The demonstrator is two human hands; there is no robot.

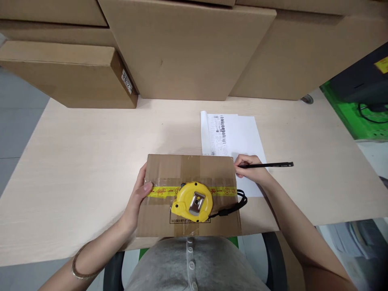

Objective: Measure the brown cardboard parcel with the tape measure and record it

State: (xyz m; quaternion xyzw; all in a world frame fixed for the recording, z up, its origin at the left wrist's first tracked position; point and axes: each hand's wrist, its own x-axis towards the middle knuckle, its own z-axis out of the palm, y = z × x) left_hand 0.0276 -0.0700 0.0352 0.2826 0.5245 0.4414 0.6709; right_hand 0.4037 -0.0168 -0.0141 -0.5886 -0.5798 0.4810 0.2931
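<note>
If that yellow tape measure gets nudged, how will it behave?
The tape measure lies flat on its side, so it would likely slide rather than roll. Its black strap, curling beyond the box, looks limp and may trail.

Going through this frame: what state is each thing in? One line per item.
Small box: taped across its upper face
Tape measure: lying on the small box, no blade drawn out
Strap: looped past the box's right edge
Left hand: gripping the box's left edge
Pen: held sideways; capped or not, unclear
Right hand: closed around the pen
Papers: partly covered
</note>
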